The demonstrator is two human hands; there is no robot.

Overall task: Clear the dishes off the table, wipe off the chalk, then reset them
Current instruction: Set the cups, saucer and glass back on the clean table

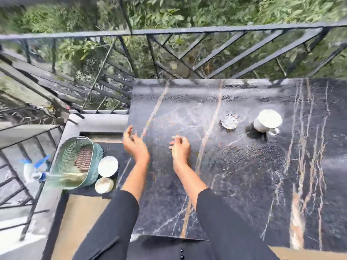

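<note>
"Hands, where are they?"
"Both are over the near left part of the table point(244, 184). The left hand point(134, 145) hangs at its left edge, fingers loosely curled and slightly apart, holding nothing. The right hand point(180, 149) is just beside it, fingers bent inward, also holding nothing."
"Dishes?"
"A white mug point(267, 121) and a crinkled silver dish point(229, 121) stand on the table, well to the right. Two white bowls point(108, 166) sit lower down, left of the table, against a green basket point(75, 162), with a spray bottle point(31, 169) beyond."
"Chalk?"
"Pale chalk lines point(180, 117) cross the dark top."
</note>
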